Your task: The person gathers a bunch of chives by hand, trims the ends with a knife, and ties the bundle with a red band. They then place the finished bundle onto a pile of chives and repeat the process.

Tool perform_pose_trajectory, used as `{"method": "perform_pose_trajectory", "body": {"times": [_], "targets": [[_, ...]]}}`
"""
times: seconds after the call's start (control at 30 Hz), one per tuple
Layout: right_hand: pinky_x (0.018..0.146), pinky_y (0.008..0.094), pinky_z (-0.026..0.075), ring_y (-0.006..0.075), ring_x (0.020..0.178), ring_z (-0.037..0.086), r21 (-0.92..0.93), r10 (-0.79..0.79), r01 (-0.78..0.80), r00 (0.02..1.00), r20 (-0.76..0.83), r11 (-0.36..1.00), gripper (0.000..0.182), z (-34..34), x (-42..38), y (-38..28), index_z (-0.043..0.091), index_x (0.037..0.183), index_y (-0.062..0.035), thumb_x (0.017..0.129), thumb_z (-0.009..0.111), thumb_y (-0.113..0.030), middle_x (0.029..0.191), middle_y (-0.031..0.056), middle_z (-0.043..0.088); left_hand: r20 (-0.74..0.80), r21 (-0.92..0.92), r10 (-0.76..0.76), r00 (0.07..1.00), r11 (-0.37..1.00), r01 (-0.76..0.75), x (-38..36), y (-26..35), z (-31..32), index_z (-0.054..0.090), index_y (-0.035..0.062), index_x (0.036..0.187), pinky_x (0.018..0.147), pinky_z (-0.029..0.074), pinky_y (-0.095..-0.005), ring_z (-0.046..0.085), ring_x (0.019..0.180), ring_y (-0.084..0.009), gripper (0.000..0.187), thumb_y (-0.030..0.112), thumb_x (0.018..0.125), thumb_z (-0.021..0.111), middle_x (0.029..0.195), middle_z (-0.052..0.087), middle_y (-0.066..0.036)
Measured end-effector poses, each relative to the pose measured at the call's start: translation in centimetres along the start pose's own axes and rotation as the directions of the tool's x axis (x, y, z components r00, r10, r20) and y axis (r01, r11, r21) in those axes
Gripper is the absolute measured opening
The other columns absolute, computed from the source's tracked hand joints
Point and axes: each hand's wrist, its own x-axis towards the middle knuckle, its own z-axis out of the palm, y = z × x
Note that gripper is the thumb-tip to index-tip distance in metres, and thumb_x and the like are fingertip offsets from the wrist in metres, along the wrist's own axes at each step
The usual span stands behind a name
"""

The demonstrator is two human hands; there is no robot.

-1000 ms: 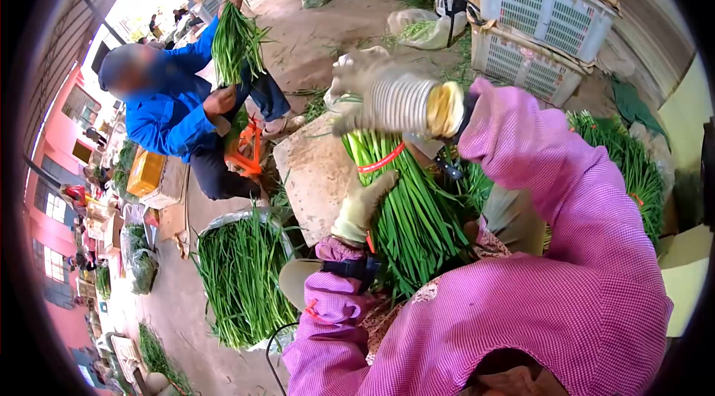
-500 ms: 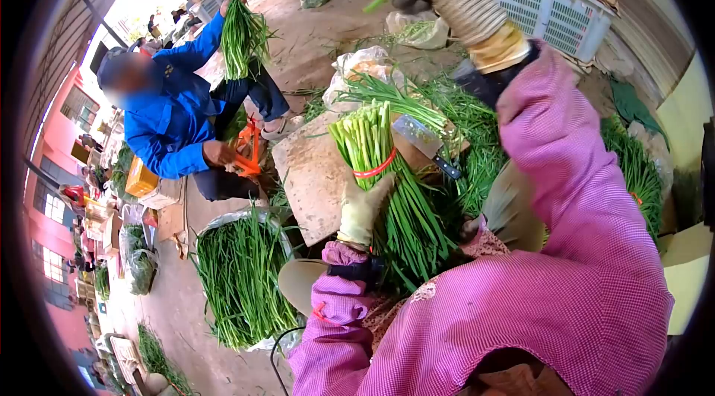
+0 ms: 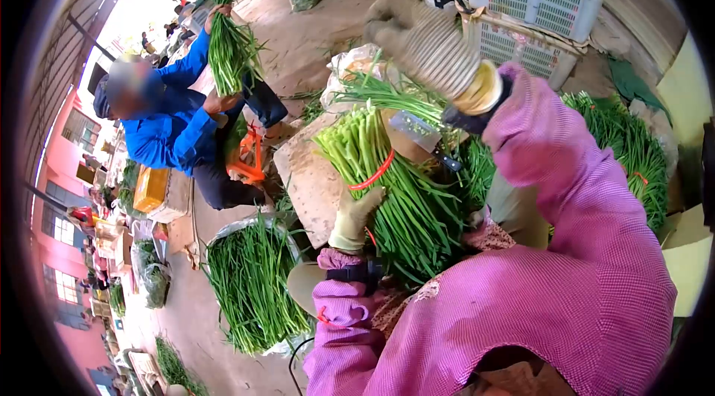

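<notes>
The left hand [image 3: 356, 221], gloved, grips the bundle of green stalks [image 3: 417, 210] beside its red band [image 3: 375, 173], the pale ends over the board [image 3: 304, 186]; the right hand [image 3: 406, 29], gloved, is raised and blurred, its grip indeterminable; the cleaver [image 3: 415, 131] lies beside the bundle, near loose stalks [image 3: 383, 93].

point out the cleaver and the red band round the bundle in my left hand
Cleaver [image 3: 418, 132]: head view, flat of the blade.
Red band [image 3: 380, 172]: head view, middle of its visible stretch.
</notes>
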Motion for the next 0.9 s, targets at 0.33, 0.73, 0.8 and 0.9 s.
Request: {"method": "perform_pose_trajectory", "body": {"times": [0.33,0.73,0.8,0.9], "targets": [[0.096,0.0358,0.049,0.0289,0.11,0.062,0.008,-0.105,0.113,0.891,0.442,0.994,0.049,2.3,-3.0,1.1,0.055,0.133,-0.0114,0.09,0.064,-0.031,0.122,0.0138,0.062,0.265,-0.366,-0.008,0.964,0.924,0.108,-1.3,-0.7,-4.1,0.055,-0.0015,0.13,0.093,0.054,-0.0431,0.065,0.107,-0.03,0.063,0.034,0.081,0.073,0.121,0.065,-0.015],[0.08,0.0282,0.049,0.0149,0.083,0.061,0.361,0.262,-0.402,0.888,0.379,0.841,0.02,1.5,-0.8,0.1,0.067,0.097,-0.0044,0.093,0.062,-0.024,0.084,0.004,0.065,0.188,0.039,-0.091,0.978,0.996,0.085,-2.1,2.2,-3.5,0.044,-0.0004,0.142,0.102,0.042,-0.034,0.056,0.118,-0.0213,0.077,0.016,0.073,0.076,0.13,0.059,-0.009],[0.078,0.0299,0.05,0.0163,0.083,0.062,0.358,0.246,-0.435,0.85,0.465,0.826,0.021,0.5,-0.6,-0.2,0.067,0.096,-0.0033,0.092,0.063,-0.024,0.085,0.0057,0.066,0.169,0.216,-0.068,0.983,0.976,0.03,-1.9,2.1,-3.7,0.044,-0.0009,0.141,0.105,0.038,-0.0337,0.053,0.121,-0.0213,0.077,0.016,0.074,0.077,0.132,0.058,-0.007],[0.075,0.0322,0.052,0.0169,0.082,0.066,0.042,0.224,-0.368,0.649,0.727,0.929,0.026,0.1,-1.0,-1.7,0.069,0.096,-0.0045,0.088,0.067,-0.029,0.089,0.0088,0.07,0.219,0.189,0.0,0.976,0.981,-0.043,-2.1,3.2,-1.9,0.044,-0.001,0.141,0.107,0.036,-0.0342,0.052,0.123,-0.0213,0.076,0.014,0.074,0.078,0.133,0.057,-0.007]]}}
